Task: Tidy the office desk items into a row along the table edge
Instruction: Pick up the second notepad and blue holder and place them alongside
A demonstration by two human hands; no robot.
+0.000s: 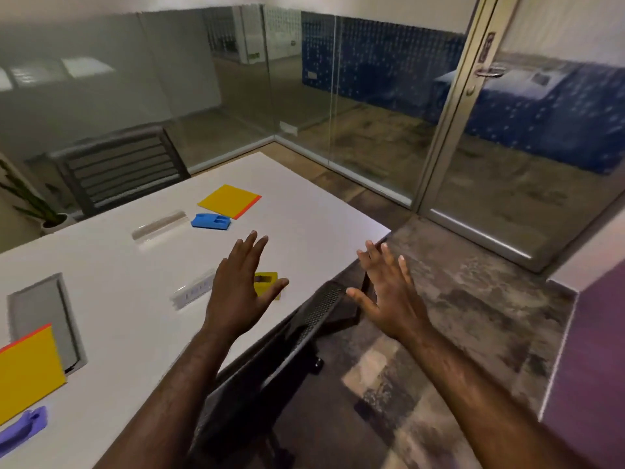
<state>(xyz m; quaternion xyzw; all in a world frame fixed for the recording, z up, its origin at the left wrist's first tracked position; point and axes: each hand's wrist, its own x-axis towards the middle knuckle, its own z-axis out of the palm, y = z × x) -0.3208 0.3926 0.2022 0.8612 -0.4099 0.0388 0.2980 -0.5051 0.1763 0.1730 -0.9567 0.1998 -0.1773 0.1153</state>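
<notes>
Both hands are held up with fingers spread, holding nothing. The left hand [241, 289] is over the white tabletop [304, 211], partly covering a small yellow block [267, 282] just beside a clear ruler [192, 292]. The right hand [389, 296] is past the tabletop's edge, above a black chair [314, 319].

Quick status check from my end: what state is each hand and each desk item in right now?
left hand: open, fingers spread, holding nothing
right hand: open, holding nothing, off the table edge
yellow item: flat on table, partly hidden by left hand
blue item: lying flat
far yellow pad: lying flat
near yellow pad: flat, overlapping the grey cable hatch
purple item: lying flat
</notes>
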